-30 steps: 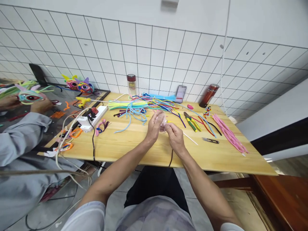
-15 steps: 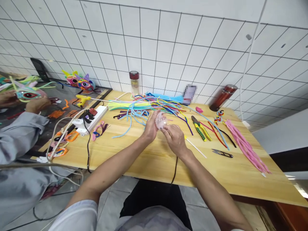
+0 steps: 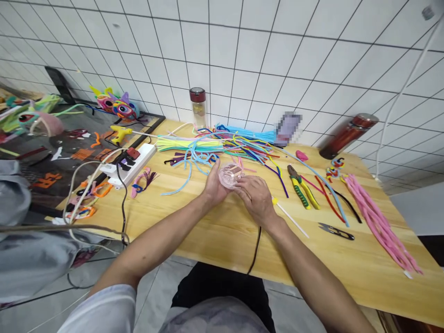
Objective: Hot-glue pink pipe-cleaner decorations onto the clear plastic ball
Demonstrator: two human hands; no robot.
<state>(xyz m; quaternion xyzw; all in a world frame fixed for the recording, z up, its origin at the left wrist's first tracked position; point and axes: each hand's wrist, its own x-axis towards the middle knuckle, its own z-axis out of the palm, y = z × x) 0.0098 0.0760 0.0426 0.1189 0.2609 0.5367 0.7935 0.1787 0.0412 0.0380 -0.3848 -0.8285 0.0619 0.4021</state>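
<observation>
A clear, round plastic shell [image 3: 228, 177] with a pinkish tint is between my hands above the middle of the wooden table. Two pale brownish-pink strips show across it; whether they lie inside or on the surface is hard to tell. My left hand [image 3: 214, 186] cups the shell from the left, thumb up along its side. The fingers of my right hand [image 3: 257, 198] press together on its right rim. Just behind are a bundle of coloured pipe cleaners [image 3: 194, 144] and curled light-blue ones [image 3: 200, 159]. Beside my right wrist lies a white stick [image 3: 293, 219] with a yellow end.
Pliers [image 3: 301, 188], thread snips [image 3: 336, 231] and pink pipe cleaners [image 3: 378, 219] lie at the right. A glass bottle [image 3: 199, 108] and a red flask [image 3: 348, 136] stand behind. Leftward are a power strip [image 3: 133, 166], cables, a yellow glue gun [image 3: 120, 134] and a co-worker's sleeve [image 3: 14, 189].
The shell has turned in my hands, and its strips now show. My right fingers have spread further along its rim. The co-worker's hands have left the coloured figure, which rests on the dark table.
</observation>
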